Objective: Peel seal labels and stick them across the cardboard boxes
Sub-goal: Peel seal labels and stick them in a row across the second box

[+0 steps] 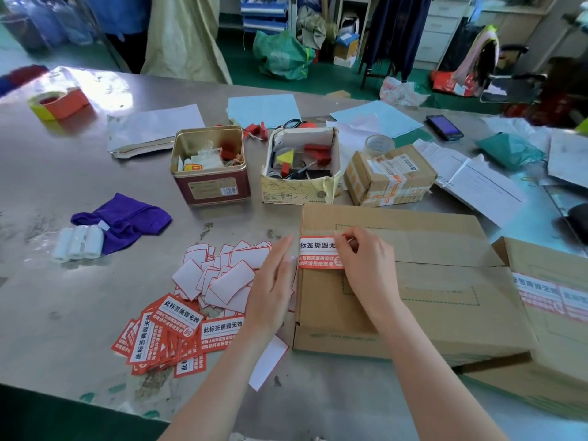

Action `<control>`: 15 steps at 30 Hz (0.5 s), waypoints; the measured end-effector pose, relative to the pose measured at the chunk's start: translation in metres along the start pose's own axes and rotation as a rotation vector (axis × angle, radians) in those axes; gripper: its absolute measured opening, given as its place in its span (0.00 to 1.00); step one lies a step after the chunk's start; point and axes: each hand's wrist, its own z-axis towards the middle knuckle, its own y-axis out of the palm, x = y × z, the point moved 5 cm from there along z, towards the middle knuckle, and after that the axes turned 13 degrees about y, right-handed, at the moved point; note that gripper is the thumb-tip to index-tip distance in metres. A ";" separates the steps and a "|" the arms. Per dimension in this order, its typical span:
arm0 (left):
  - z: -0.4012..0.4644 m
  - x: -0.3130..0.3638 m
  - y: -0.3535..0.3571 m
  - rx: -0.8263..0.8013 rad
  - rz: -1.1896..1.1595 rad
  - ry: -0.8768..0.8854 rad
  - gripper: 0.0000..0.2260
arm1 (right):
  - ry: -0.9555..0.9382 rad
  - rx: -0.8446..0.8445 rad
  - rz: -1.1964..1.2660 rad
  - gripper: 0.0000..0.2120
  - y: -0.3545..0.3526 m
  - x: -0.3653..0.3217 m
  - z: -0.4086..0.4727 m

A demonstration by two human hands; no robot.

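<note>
The right hand [362, 265] reaches over the cardboard box [413, 281], fingertips pinching the seal label [318, 254] that sits on the box's top left edge. The left hand [273, 281] is flat with fingers straight, holding nothing, up against the box's left side, right next to the loose labels [168, 332] on the table [63, 186].

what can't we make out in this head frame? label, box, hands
- Seal label: its right end is covered by the right hand.
- Cardboard box: the left side face is hidden behind the left hand, so any label wrap over that edge can't be judged.
- Second box: cut off by the right frame edge.
- Right hand grip: a pinch at the label's top edge; the fingertips are too small to tell more.
</note>
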 end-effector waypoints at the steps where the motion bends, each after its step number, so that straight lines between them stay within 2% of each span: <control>1: -0.004 0.004 0.003 -0.048 -0.010 0.042 0.19 | -0.008 0.007 0.000 0.10 -0.001 0.000 0.000; 5: -0.024 0.010 0.012 -0.160 -0.047 0.081 0.23 | -0.030 0.026 0.040 0.07 -0.003 -0.001 -0.001; 11: -0.039 0.015 0.012 -0.118 -0.243 0.012 0.21 | 0.010 0.015 0.123 0.13 -0.007 0.002 -0.003; 15: -0.020 0.013 0.015 -0.162 -0.224 0.007 0.20 | 0.029 0.001 0.158 0.11 -0.012 0.007 -0.002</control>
